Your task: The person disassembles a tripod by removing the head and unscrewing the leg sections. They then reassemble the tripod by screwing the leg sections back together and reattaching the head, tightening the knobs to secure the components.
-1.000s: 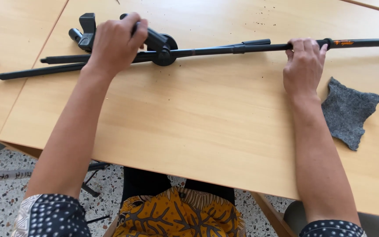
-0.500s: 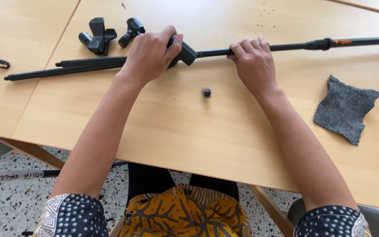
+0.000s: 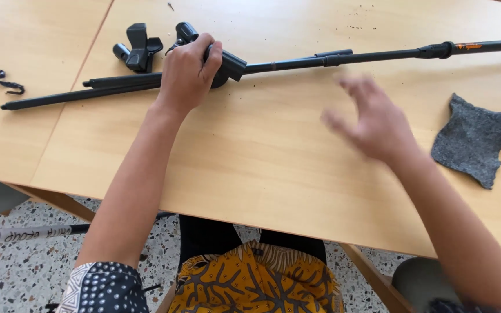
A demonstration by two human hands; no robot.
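Head view: my left hand (image 3: 188,72) closes around the microphone stand (image 3: 297,61) joint, hiding it; my right hand (image 3: 372,124), open and empty, is blurred above the tabletop (image 3: 250,150).

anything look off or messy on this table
A few things do. Dark crumbs are scattered on the light wooden table near its far edge. A short black strap scrap lies loose at the far left. A separate black plastic clip sits detached beside the long black metal stand, whose joint the left hand grips.
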